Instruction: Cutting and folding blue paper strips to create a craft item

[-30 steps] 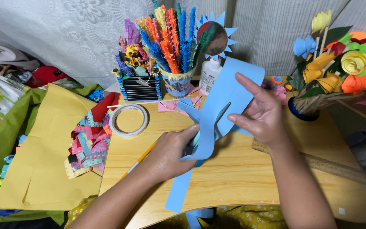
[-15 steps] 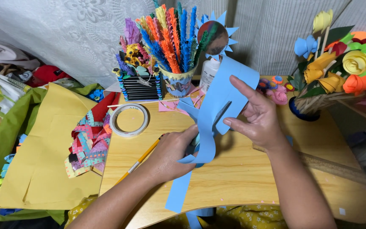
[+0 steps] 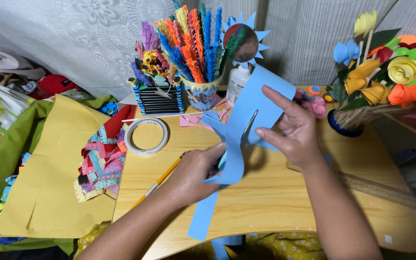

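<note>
One wooden table [image 3: 275,212], one yellow paper sheet [image 3: 49,178], one blue paper sheet [image 3: 261,103], one tape roll [image 3: 145,136], one pencil [image 3: 157,182] are seen. Versus half a second ago, the blue sheet is raised slightly. It is pinched by the right hand [image 3: 292,127]; scissors [image 3: 246,127] are gripped in the closed left hand [image 3: 196,173], blades in the sheet between both hands.

free: bare table [image 3: 275,212] front right | blocked: tape roll [image 3: 145,136] left; cup [image 3: 202,94], glue bottle [image 3: 237,83] behind
</note>
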